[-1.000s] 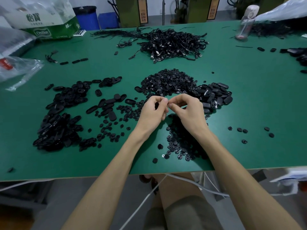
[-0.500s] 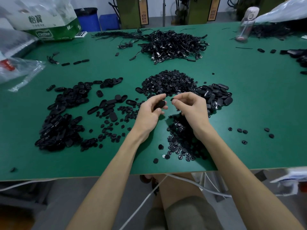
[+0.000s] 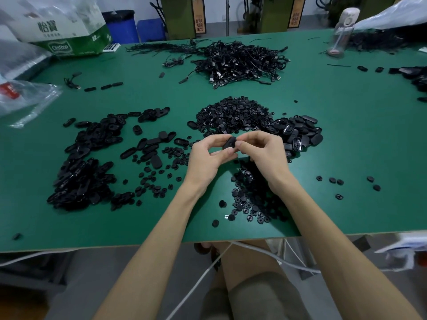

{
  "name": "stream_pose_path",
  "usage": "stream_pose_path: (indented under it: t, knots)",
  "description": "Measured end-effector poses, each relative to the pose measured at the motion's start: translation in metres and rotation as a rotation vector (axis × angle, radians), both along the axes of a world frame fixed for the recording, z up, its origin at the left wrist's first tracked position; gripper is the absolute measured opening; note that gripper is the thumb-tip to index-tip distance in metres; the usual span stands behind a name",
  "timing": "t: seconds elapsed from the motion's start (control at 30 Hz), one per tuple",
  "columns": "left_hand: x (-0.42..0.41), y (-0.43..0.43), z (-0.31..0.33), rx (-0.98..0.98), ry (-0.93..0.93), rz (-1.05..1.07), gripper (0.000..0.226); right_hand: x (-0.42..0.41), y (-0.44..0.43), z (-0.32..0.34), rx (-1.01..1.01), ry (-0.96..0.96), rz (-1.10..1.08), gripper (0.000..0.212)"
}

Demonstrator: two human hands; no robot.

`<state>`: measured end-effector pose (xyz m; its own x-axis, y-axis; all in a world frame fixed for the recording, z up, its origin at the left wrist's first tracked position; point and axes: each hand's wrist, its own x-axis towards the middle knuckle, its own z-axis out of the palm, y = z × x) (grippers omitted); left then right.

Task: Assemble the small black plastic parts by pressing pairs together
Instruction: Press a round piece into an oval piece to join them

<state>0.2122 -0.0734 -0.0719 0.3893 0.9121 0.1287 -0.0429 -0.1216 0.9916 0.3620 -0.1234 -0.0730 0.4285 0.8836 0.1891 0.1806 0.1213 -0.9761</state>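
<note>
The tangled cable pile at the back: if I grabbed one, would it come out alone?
Probably not: the cable pile looks tangled, so neighbours would likely drag along. Its thin cords curl in loops, so probably floppy and light.

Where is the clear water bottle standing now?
In the head view, the water bottle stands at the far right of the green table, right of the cable pile and beside a clear plastic bag.

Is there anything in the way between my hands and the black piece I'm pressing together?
Nothing visible. The left hand and right hand both pinch the black piece, held above the green table. Whether a second part is seated in it cannot be told.
</note>
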Motion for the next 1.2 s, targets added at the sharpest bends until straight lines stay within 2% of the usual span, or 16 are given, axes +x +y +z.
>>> stream_pose_path:
  t: [0.37, 0.6, 0.9, 0.97, 1.1, 1.2]
  knots:
    - [0.0, 0.001, -0.002, 0.022, 0.034, -0.015, 0.033, -0.001, 0.001, -0.001, -0.022, -0.091, 0.013, 0.006]
    - [0.001, 0.002, -0.003, 0.014, 0.037, 0.008, 0.029, -0.003, -0.001, -0.001, -0.026, -0.214, -0.002, 0.008]
    - [-0.001, 0.004, -0.005, -0.037, -0.062, 0.05, 0.02, -0.01, -0.005, 0.005, 0.037, -0.384, -0.013, 0.003]
    - [-0.002, 0.005, -0.005, -0.057, -0.093, 0.074, 0.019, -0.011, -0.005, 0.007, 0.035, -0.423, 0.011, 0.01]
    - [-0.001, 0.005, -0.005, -0.059, -0.104, 0.093, 0.018, -0.012, -0.005, 0.009, 0.044, -0.374, 0.033, 0.023]
    - [0.0, 0.005, -0.005, -0.048, -0.09, 0.088, 0.015, -0.011, -0.004, 0.008, 0.04, -0.27, -0.002, 0.024]
